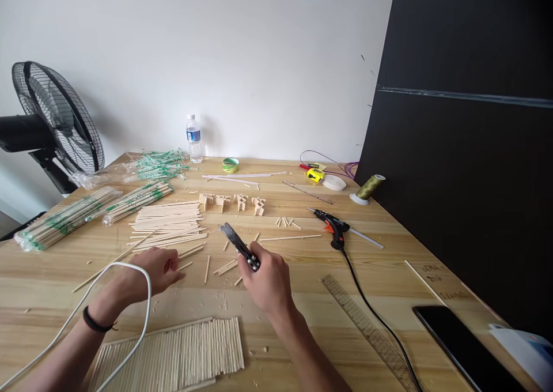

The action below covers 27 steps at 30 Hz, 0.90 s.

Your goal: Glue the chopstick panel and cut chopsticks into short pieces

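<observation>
In the head view my right hand [270,279] is wrapped round a slim black-and-silver hand tool [239,247], its far end pointing away to the left; its exact kind is unclear. My left hand [158,272] hovers low with thumb and curled fingers apart, beside short cut sticks [185,265]. I see nothing held in it. More short sticks [227,267] lie between the hands. A panel of sticks laid side by side [185,349] rests in front of me. Beyond the left hand is a loose pile of long wooden sticks [166,222].
Small stick-built letter-like pieces [223,202] stand in a row. At right lie a glue gun [332,226], a clear ruler [367,328] and a phone [464,343]. A white cable [148,288] loops over my left wrist. Bagged sticks [69,216], a water bottle [194,141] and a fan [60,118] are at left.
</observation>
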Motion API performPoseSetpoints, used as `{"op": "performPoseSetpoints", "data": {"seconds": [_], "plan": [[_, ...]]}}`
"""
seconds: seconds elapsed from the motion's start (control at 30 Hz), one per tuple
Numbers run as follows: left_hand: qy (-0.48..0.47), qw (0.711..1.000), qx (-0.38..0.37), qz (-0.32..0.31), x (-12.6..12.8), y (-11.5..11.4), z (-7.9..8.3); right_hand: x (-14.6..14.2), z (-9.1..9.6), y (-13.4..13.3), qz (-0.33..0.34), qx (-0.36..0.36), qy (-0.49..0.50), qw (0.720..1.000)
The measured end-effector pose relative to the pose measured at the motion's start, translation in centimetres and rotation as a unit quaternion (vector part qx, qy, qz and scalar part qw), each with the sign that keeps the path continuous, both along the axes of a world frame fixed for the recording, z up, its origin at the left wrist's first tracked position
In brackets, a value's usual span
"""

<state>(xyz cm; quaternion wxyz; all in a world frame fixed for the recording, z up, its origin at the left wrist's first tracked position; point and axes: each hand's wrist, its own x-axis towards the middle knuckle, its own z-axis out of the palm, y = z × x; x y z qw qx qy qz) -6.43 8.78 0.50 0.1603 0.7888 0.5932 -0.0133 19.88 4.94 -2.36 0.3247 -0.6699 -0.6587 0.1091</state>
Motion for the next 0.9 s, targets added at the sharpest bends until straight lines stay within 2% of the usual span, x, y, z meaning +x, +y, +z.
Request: {"op": "performPoseSetpoints", "data": {"seconds": [0.17,0.4,0.53,0.7,0.83,0.9], "plan": [[0.007,0.999,-0.020,-0.041,0.5,-0.2,-0.3,-0.1,0.0,-0.1,0.013,0.009,0.017,1.000],[-0.043,0.998,0.040,-0.038,0.4,0.4,-2.3,-0.1,0.0,-0.2,0.034,0.046,0.049,0.997],[-0.073,0.995,0.055,-0.038,1.0,0.4,-2.9,-0.1,0.0,-0.4,0.056,0.062,0.096,0.992],[-0.129,0.986,0.037,-0.095,3.0,-0.4,-2.7,-0.2,0.3,-0.5,0.062,0.070,0.134,0.987],[-0.205,0.960,0.040,-0.188,3.8,-1.0,-3.0,-0.2,0.5,-0.5,0.071,0.074,0.152,0.983],[-0.230,0.948,0.060,-0.213,3.7,-1.0,-3.6,-0.2,0.6,-0.6,0.074,0.075,0.162,0.981]]}}
